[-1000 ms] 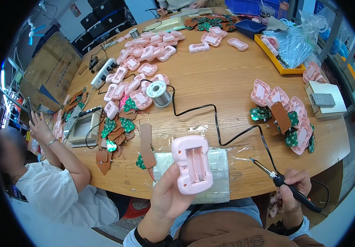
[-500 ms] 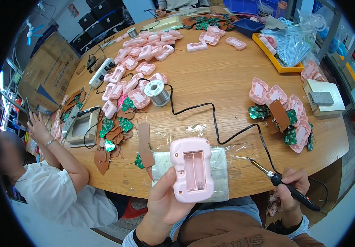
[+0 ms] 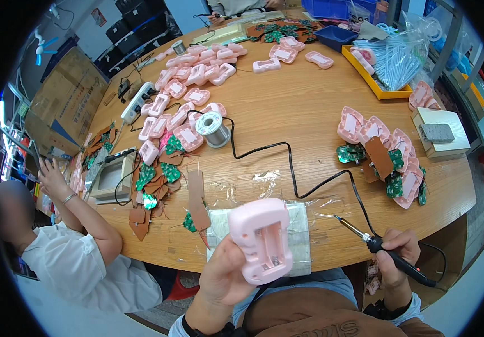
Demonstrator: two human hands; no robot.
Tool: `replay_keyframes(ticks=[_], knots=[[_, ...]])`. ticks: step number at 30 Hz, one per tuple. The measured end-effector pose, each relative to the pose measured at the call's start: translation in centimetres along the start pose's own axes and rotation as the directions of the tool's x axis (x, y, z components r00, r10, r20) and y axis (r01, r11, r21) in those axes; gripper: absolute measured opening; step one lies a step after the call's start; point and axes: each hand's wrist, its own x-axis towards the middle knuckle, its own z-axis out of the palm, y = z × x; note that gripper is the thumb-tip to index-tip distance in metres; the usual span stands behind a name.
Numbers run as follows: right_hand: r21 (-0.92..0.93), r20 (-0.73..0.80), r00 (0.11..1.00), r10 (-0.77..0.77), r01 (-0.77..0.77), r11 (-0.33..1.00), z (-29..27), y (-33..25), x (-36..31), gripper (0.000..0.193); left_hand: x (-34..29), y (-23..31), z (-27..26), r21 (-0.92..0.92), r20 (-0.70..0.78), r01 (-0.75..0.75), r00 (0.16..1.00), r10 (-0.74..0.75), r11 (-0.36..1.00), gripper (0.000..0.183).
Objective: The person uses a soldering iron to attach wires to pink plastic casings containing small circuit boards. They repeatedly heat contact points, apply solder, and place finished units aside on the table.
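Pink casing (image 3: 261, 241) newly tilted, soldering iron (image 3: 373, 242) steady

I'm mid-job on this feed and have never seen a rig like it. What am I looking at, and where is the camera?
There is no machine here: these are a person's bare hands. A wide fisheye camera worn on the head looks down at them, so straight edges bend near the rim.

The left hand holds a pink casing, its open battery compartment facing the camera. The right hand holds a soldering iron, tip pointing up and to the left.

On the wooden table are a solder spool, more pink casings, green circuit boards and a yellow tray of pale blue sticks. Another person sits at the left.
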Motion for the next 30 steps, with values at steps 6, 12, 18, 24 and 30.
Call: replay_keyframes(ticks=[6,12,18,24,30], knots=[[0.005,0.0,1.0,0.021,-0.021,1.0,-0.3,0.1,-0.1,0.022,0.6,0.7,0.4,0.892,0.431,-0.433,0.733,0.526,-0.127,0.047],[0.017,0.004,1.0,0.029,-0.029,0.999,-0.3,-0.1,0.1,0.022,0.3,0.7,0.5,0.831,0.556,-0.402,0.637,0.534,-0.385,0.046],[0.08,-0.28,0.96,-0.023,0.047,0.996,0.4,-0.6,0.3,0.023,2.1,1.2,1.6,0.875,0.428,-0.484,0.77,0.473,-0.004,0.036],[0.231,-0.488,0.869,-0.086,0.224,0.947,-0.1,-2.0,1.3,0.033,7.1,0.3,6.5,0.83,0.306,-0.405,0.906,0.294,0.383,0.034],[0.186,-0.602,0.786,-0.145,0.314,0.931,-1.9,-2.3,2.2,0.034,15.6,-3.2,13.7,0.912,0.341,-0.337,0.94,0.025,0.234,0.037]])
